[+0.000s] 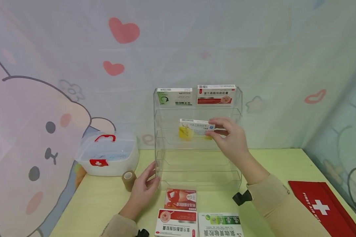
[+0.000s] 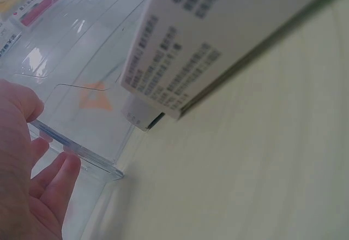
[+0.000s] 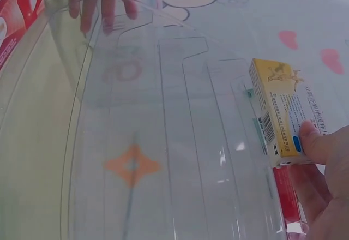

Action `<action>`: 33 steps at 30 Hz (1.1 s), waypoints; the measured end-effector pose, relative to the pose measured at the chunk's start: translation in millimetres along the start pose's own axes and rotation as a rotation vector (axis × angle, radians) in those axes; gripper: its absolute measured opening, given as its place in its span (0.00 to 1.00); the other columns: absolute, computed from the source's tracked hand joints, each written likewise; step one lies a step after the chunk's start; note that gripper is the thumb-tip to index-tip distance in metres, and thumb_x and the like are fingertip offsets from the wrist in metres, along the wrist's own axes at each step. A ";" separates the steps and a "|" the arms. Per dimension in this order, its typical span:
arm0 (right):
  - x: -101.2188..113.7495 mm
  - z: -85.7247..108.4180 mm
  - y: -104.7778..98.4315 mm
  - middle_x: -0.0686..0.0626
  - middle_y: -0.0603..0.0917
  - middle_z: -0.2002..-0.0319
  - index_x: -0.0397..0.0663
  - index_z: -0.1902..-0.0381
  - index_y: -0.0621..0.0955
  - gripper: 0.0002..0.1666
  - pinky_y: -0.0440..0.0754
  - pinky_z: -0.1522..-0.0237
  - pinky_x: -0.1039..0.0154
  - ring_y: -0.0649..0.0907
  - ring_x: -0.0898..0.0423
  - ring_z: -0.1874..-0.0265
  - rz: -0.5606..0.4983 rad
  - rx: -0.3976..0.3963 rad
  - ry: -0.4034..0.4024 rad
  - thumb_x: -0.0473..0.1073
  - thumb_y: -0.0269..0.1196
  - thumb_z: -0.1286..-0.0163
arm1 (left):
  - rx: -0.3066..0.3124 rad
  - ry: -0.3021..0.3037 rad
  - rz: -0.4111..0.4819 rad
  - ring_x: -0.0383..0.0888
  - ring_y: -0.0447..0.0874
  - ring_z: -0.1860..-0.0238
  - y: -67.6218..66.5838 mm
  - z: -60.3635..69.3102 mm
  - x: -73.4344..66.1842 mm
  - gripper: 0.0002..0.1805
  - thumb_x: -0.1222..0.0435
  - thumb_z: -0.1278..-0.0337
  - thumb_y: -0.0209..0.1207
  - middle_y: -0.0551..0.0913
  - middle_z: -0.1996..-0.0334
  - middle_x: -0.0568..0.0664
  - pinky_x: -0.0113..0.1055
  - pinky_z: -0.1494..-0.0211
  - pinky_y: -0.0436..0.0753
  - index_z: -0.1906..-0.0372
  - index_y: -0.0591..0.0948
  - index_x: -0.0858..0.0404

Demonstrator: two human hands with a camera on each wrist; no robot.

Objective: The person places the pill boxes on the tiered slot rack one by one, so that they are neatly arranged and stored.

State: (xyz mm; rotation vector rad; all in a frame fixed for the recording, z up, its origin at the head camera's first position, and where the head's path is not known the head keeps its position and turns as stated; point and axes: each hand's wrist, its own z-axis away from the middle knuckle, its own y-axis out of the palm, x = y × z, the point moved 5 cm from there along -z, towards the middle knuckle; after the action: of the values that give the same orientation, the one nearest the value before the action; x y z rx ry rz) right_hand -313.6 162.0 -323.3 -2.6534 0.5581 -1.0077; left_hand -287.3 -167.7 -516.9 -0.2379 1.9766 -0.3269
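A yellow-and-white medicine box (image 1: 192, 129) is pinched at its right end by my right hand (image 1: 229, 135). It hangs in front of the middle tiers of a clear tiered display rack (image 1: 195, 176); the right wrist view shows the box (image 3: 278, 109) near the rack's upper shelves. My left hand (image 1: 143, 191) grips the rack's lower left side edge, with the thumb on one face and fingers on the other, as the left wrist view shows. On the top tier stand a green-and-white medicine box (image 1: 175, 97) and a red-and-white medicine box (image 1: 216, 95).
In front of the rack lie a red box (image 1: 181, 199), another red-and-white box (image 1: 176, 223) and a green-and-white box (image 1: 220, 225). A white first-aid case (image 1: 108, 161) and brown tape roll (image 1: 129, 180) stand left. A red first-aid pouch (image 1: 323, 205) lies right.
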 end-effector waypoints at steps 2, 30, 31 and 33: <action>0.8 -7.7 3.9 0.41 0.87 0.44 0.37 0.45 0.88 0.22 0.91 0.48 0.76 0.93 0.43 0.48 0.010 -0.013 0.004 0.29 0.79 0.36 | -0.004 -0.013 -0.002 0.67 0.81 0.26 -0.9 -0.8 0.5 0.36 0.74 0.25 0.65 0.78 0.24 0.68 0.29 0.32 0.88 0.16 0.70 0.61; -3.0 -54.1 36.3 0.41 0.88 0.41 0.35 0.46 0.88 0.18 0.94 0.41 0.56 0.92 0.44 0.42 -0.019 -0.091 0.089 0.29 0.77 0.33 | 0.004 0.001 0.036 0.69 0.80 0.26 0.6 -2.5 2.8 0.36 0.74 0.25 0.65 0.77 0.21 0.63 0.28 0.32 0.87 0.17 0.71 0.61; -2.9 -53.8 38.9 0.41 0.88 0.41 0.34 0.46 0.88 0.17 0.94 0.40 0.56 0.91 0.44 0.42 -0.019 -0.090 0.090 0.29 0.76 0.32 | 0.003 0.000 0.036 0.68 0.80 0.26 0.7 -2.2 3.1 0.36 0.74 0.25 0.65 0.77 0.21 0.62 0.27 0.32 0.87 0.17 0.71 0.60; -3.4 -52.6 43.8 0.41 0.88 0.41 0.34 0.46 0.88 0.17 0.94 0.38 0.55 0.91 0.44 0.41 -0.006 -0.082 0.092 0.29 0.76 0.32 | 0.003 -0.001 0.037 0.67 0.81 0.26 1.0 -1.7 3.4 0.36 0.73 0.25 0.65 0.77 0.21 0.63 0.25 0.33 0.86 0.17 0.71 0.60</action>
State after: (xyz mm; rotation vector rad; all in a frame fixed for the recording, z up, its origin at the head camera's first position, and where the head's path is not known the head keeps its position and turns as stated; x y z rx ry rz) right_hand -363.0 119.4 -302.6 -2.6923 0.6245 -1.1362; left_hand -290.2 -167.6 -519.4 -0.1996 1.9768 -0.3056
